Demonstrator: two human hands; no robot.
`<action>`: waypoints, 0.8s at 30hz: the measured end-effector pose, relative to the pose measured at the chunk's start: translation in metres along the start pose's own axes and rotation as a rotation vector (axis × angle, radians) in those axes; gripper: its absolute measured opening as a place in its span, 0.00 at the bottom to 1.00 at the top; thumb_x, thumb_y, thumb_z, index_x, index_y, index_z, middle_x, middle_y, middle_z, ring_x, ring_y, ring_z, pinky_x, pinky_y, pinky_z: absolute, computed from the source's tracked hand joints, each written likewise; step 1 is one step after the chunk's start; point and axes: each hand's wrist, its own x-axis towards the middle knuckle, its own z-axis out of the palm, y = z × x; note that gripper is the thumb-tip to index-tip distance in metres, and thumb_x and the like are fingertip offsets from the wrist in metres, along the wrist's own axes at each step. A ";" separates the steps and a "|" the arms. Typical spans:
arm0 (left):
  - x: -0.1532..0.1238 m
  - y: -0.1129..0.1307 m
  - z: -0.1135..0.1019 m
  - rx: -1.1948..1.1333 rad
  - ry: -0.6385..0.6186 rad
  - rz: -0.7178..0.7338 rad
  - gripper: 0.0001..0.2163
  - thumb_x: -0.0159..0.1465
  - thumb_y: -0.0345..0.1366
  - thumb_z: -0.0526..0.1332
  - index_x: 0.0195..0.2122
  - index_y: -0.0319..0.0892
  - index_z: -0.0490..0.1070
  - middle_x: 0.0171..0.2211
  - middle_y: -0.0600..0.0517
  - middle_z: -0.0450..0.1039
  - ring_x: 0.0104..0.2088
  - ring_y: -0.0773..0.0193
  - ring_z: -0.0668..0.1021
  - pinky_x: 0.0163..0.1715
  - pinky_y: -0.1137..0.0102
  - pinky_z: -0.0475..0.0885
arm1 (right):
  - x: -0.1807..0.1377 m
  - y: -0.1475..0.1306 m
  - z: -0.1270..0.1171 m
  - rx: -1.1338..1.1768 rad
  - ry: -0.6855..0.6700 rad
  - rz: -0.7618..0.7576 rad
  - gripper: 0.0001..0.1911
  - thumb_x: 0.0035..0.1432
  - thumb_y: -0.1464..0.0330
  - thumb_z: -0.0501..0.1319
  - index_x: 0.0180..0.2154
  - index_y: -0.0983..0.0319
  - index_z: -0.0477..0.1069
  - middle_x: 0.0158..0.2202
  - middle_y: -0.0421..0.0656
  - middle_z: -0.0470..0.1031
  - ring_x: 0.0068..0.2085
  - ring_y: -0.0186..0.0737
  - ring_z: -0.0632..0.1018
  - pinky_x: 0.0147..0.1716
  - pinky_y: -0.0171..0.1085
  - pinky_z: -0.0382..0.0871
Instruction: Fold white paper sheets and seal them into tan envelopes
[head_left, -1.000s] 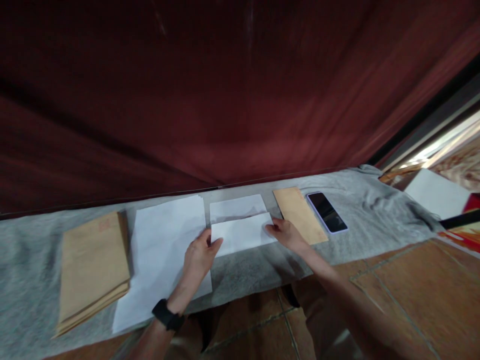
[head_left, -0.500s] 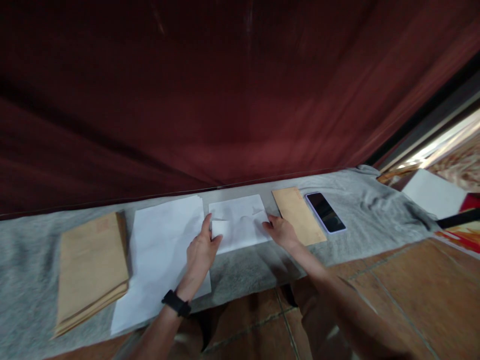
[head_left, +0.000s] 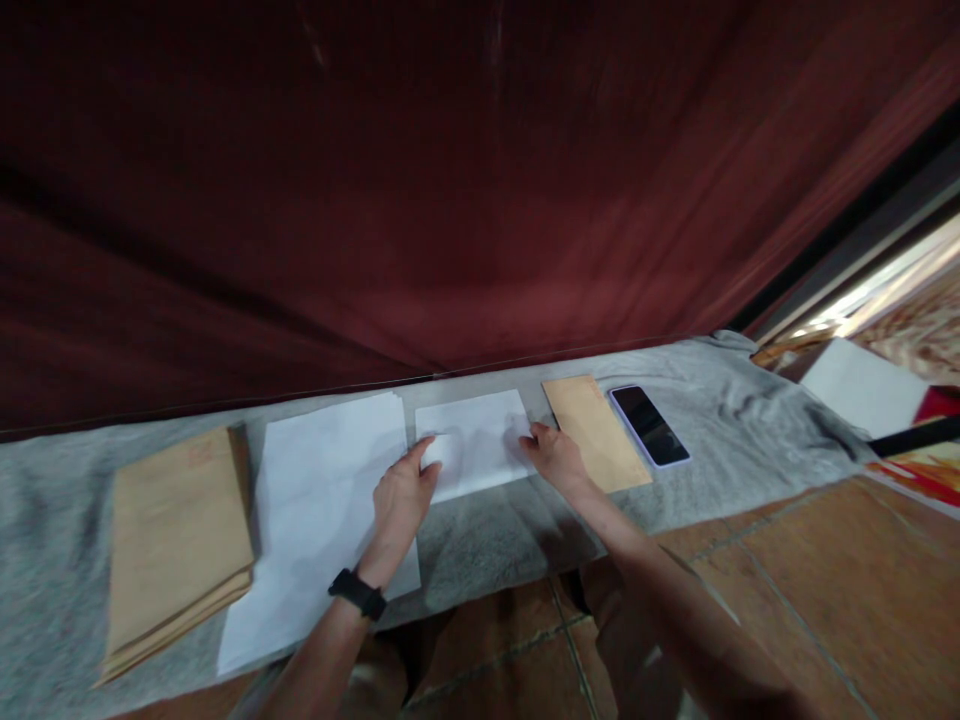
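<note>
A folded sheet of white paper [head_left: 480, 425] lies on the grey cloth in the middle. My left hand [head_left: 401, 492], with a black band on its wrist, grips the paper's left edge between thumb and index finger. At the opposite edge, my right hand [head_left: 556, 458] has its fingers closed on the paper. Just right of that hand rests a brown envelope [head_left: 604, 430]. Beneath my left hand and forearm is a stack of larger white sheets [head_left: 322, 500], partly covered by them.
A pile of brown envelopes [head_left: 176, 540] sits at the far left. A phone [head_left: 649, 425] in a light purple case lies right of the single envelope. Dark red fabric [head_left: 450, 200] rises behind the grey cloth [head_left: 757, 430]. Brown floor tiles [head_left: 832, 580] show in front.
The folded paper's upper layer now lies flatter; the raised flap and crease lines along its middle no longer show. Both hands have moved slightly along its edges.
</note>
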 end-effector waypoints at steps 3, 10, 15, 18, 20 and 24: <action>0.001 0.000 0.000 -0.006 0.013 0.002 0.22 0.68 0.39 0.57 0.64 0.50 0.68 0.44 0.48 0.82 0.44 0.53 0.82 0.44 0.64 0.73 | 0.000 -0.003 -0.001 -0.003 0.032 -0.004 0.17 0.71 0.59 0.52 0.48 0.60 0.75 0.42 0.49 0.83 0.45 0.44 0.83 0.40 0.34 0.70; 0.009 0.001 -0.001 -0.001 0.023 -0.027 0.21 0.68 0.41 0.58 0.63 0.51 0.68 0.45 0.49 0.81 0.43 0.54 0.82 0.43 0.65 0.73 | 0.003 -0.009 -0.002 -0.051 0.082 -0.003 0.16 0.72 0.59 0.53 0.48 0.61 0.74 0.41 0.50 0.83 0.45 0.46 0.83 0.40 0.36 0.71; 0.019 -0.001 0.002 -0.070 0.031 -0.050 0.21 0.67 0.42 0.59 0.61 0.51 0.70 0.41 0.50 0.81 0.42 0.56 0.81 0.42 0.66 0.73 | 0.007 -0.012 0.001 -0.052 0.123 0.008 0.16 0.72 0.59 0.53 0.48 0.62 0.74 0.41 0.51 0.82 0.44 0.46 0.83 0.40 0.36 0.71; 0.026 -0.003 0.004 -0.109 0.058 -0.050 0.20 0.67 0.42 0.59 0.60 0.50 0.71 0.39 0.50 0.81 0.40 0.57 0.81 0.41 0.67 0.73 | 0.010 -0.014 0.004 -0.061 0.165 0.017 0.17 0.72 0.60 0.52 0.48 0.63 0.74 0.41 0.52 0.82 0.44 0.46 0.83 0.40 0.37 0.72; 0.030 -0.006 0.007 -0.148 0.071 -0.052 0.20 0.66 0.41 0.59 0.59 0.49 0.73 0.37 0.50 0.81 0.39 0.56 0.81 0.41 0.66 0.73 | 0.012 -0.016 0.005 -0.057 0.178 0.019 0.17 0.72 0.61 0.52 0.47 0.63 0.74 0.41 0.53 0.82 0.44 0.46 0.83 0.40 0.37 0.72; 0.040 -0.018 0.015 -0.384 0.071 -0.021 0.20 0.63 0.42 0.62 0.55 0.44 0.76 0.34 0.50 0.80 0.35 0.59 0.80 0.39 0.67 0.74 | 0.015 -0.018 0.003 -0.032 0.174 0.019 0.17 0.72 0.61 0.52 0.47 0.63 0.74 0.41 0.52 0.82 0.44 0.46 0.83 0.41 0.37 0.72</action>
